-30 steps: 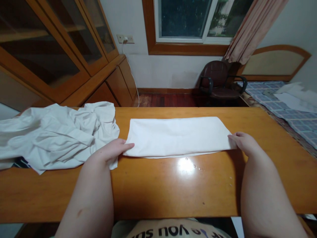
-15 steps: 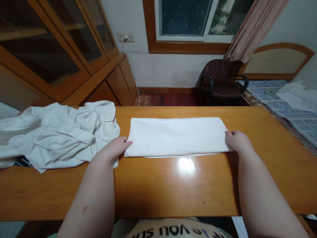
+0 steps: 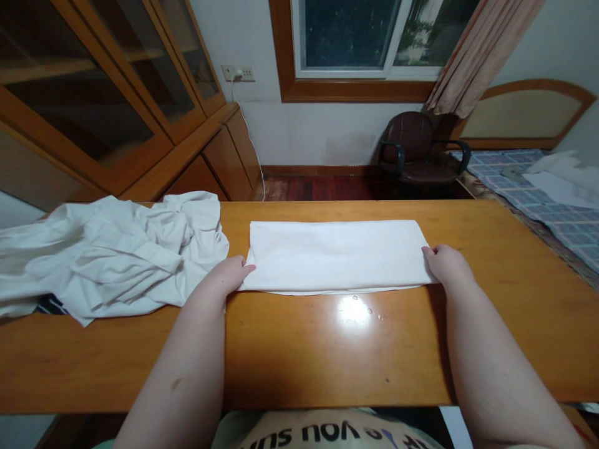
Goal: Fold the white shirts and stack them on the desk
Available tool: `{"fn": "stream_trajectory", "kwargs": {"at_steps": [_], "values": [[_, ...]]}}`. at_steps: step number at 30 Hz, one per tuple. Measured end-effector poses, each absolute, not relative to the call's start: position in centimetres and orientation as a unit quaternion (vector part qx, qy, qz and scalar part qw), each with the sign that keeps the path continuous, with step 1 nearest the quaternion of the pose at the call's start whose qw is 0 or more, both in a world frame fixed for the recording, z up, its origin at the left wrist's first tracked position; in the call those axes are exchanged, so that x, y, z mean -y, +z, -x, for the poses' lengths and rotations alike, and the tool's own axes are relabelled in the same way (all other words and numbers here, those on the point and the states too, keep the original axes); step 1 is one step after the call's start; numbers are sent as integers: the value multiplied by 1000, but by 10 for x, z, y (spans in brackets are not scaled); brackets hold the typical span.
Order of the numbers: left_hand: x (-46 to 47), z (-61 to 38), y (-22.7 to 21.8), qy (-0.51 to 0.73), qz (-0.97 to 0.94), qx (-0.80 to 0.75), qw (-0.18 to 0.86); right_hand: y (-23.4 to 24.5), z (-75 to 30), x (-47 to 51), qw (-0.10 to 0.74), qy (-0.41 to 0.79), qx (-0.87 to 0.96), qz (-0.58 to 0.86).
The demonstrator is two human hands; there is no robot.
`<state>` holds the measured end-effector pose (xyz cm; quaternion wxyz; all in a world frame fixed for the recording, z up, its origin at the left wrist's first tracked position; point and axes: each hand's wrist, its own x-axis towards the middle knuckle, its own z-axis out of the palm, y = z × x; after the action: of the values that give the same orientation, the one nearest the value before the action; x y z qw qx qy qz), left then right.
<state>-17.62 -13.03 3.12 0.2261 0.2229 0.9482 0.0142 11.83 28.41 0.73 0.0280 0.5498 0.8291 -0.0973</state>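
Observation:
A white cloth, folded into a long flat rectangle, lies across the wooden table in front of me. My left hand is closed on its left end, the thumb lying on top and the other fingers hidden. At the opposite end, my right hand pinches the cloth's right edge between thumb and fingers. The near edge shows more than one layer. Left of my left hand sits a crumpled heap of white fabric, with a dark striped patch showing beneath it.
Beyond the table stand a glass-fronted wooden cabinet on the left and a brown armchair by the wall. A bed with a blue checked cover is at the right. A few water drops lie near the cloth.
My left hand has shifted slightly right and my right hand slightly left, both still on the cloth. The cloth's near edge sits a little farther from me.

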Motion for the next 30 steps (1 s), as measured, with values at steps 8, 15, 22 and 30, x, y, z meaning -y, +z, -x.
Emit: {"fn": "stream_trajectory", "kwargs": {"at_steps": [8,15,22,30], "values": [[127,165,38,52,-151,-984,81,11,-123,-280,-3,-90,-811,-579],[81,121,30,145,-353,-920,-92,25,-112,-250,-199,-36,-879,-432],[53,99,7,75,-491,-868,18,3,-68,-188,-125,-64,-978,-152],[69,116,5,29,-403,-904,138,-12,-70,-196,19,-61,-980,-189]]}}
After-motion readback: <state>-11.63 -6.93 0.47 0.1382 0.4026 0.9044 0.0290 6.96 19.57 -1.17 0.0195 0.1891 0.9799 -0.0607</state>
